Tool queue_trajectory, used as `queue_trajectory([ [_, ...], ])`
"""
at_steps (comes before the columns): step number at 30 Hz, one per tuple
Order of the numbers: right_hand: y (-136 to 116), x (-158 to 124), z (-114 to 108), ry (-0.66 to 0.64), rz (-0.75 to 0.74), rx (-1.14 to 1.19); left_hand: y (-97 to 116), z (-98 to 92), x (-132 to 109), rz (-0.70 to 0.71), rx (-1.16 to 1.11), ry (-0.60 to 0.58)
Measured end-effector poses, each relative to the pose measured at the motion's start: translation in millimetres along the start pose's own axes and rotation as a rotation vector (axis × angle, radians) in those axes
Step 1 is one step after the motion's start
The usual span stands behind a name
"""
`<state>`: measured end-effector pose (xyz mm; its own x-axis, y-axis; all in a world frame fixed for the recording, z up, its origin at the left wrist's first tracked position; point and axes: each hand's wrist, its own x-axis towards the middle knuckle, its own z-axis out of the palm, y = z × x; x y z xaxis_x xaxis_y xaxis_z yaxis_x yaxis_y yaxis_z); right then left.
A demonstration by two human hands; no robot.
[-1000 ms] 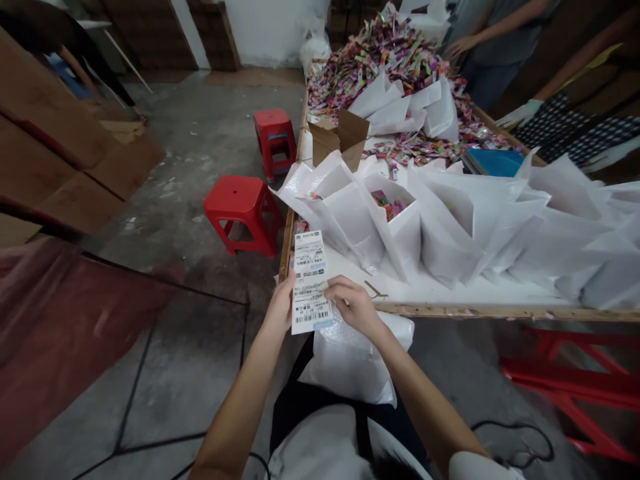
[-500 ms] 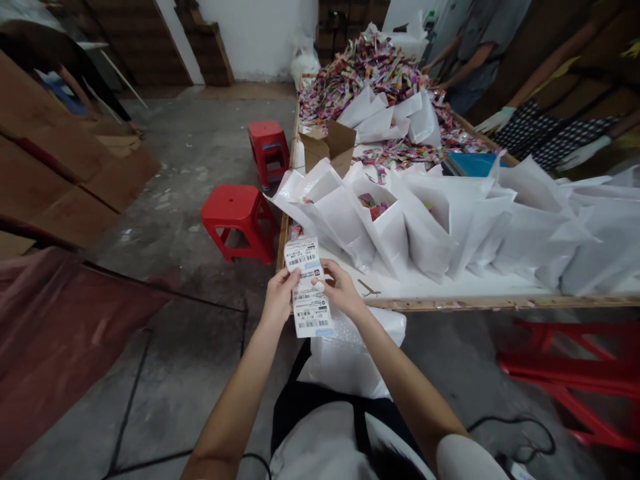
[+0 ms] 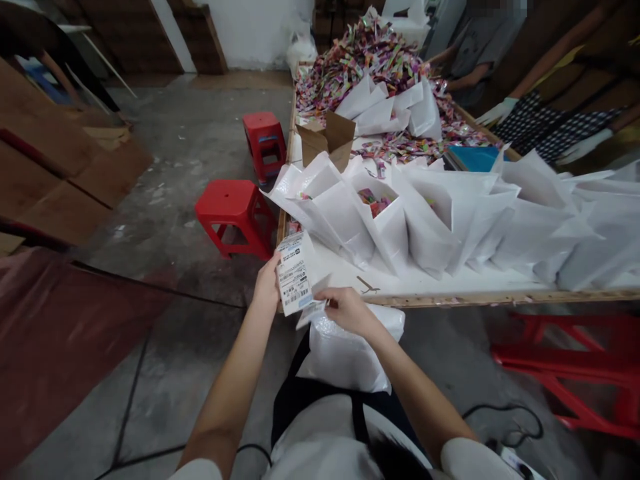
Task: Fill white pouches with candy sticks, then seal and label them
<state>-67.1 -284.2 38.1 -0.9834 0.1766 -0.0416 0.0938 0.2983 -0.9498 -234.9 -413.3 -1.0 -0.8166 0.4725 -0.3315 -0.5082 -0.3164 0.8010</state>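
Head view: a strip of labels (image 3: 295,277) is held upright by its left edge in the left hand (image 3: 267,283), whose fingers are closed around it, just off the near left corner of the surface (image 3: 425,287). A lower label (image 3: 311,313), tilted away from the strip, is pinched between the thumb and fingers of the right hand (image 3: 346,309); whether the two are joined cannot be told. Beneath the right hand, a filled bag (image 3: 345,360) is supported on the person's lap. Along the near side of the surface, white bags (image 3: 427,230) are stood in a row, and in one of them colourful packets (image 3: 377,202) can be seen. In front of the row, a small brown strip (image 3: 367,285) is laid. Behind the row are set an open carton (image 3: 339,137) and a blue folder (image 3: 473,159). At the far end, packets are piled in a heap (image 3: 367,50), with more bags (image 3: 425,110) laid against it. Two red stools (image 3: 226,200) are placed beside the left edge. At the right, white gloves (image 3: 497,111) are worn by another person.
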Motion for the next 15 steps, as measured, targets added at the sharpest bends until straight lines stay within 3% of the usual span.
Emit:
queue_trajectory([
  [3, -5.7, 10.6, 3.0, 0.176, 0.058, 0.007, 8.4, 5.7, -31.8, -0.095, -0.095, -0.1],
  [5, -7.2, 13.0, 4.9, 0.129, 0.081, 0.022, 12.9, 11.2, -51.3, -0.081, -0.061, -0.094],
  [8, -6.1, 6.0, 3.7, 0.056, 0.075, -0.125, 17.0, 18.7, -65.1, -0.09, 0.037, 0.014],
  [12, -3.4, -9.9, -5.1, 0.331, -0.128, -0.366, 18.9, 27.0, -64.4, -0.181, 0.023, 0.08],
  [15, -3.2, -16.4, -7.1, 0.342, -0.334, -0.259, 19.4, 33.4, -63.8, -0.235, -0.018, 0.041],
])
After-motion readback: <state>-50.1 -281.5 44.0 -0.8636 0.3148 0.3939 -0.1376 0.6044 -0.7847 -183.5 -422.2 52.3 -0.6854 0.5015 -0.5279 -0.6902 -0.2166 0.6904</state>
